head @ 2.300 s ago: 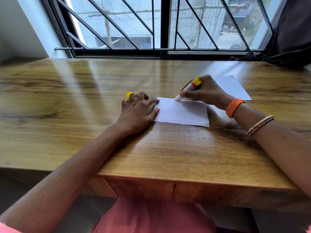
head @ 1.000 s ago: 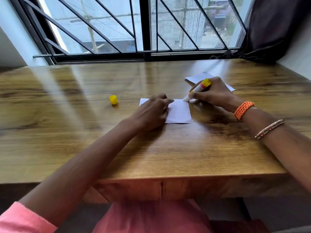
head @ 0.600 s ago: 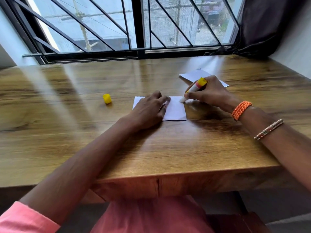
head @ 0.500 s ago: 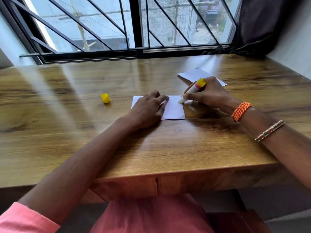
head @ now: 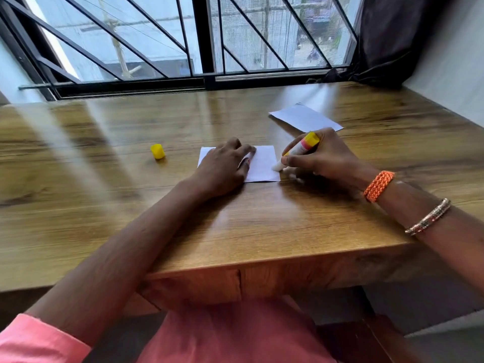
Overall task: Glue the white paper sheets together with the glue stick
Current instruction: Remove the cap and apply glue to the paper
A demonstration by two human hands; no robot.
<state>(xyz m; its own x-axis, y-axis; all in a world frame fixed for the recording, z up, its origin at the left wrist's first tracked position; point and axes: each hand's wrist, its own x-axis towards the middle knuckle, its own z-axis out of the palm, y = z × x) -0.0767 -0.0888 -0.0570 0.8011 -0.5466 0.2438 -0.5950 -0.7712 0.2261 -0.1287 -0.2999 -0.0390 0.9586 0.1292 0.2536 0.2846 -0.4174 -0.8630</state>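
A small white paper sheet point(head: 264, 163) lies flat on the wooden table point(head: 262, 226). My left hand point(head: 222, 169) rests flat on its left half, fingers straight, pressing it down. My right hand point(head: 322, 158) grips an uncapped glue stick point(head: 301, 149), yellow and pink at its top, tilted with its white tip touching the sheet's right edge near the lower corner. A second white sheet point(head: 305, 117) lies behind my right hand, partly covered by it.
The yellow glue cap point(head: 157, 151) stands on the table left of my left hand. A barred window point(head: 204, 40) runs along the table's far edge. A dark curtain point(head: 387, 38) hangs at the far right. The table's front edge is near my lap.
The glue tip has slid down the sheet's right edge from the upper corner toward the lower one. My left hand has stayed on the sheet. The camera view shifted slightly.
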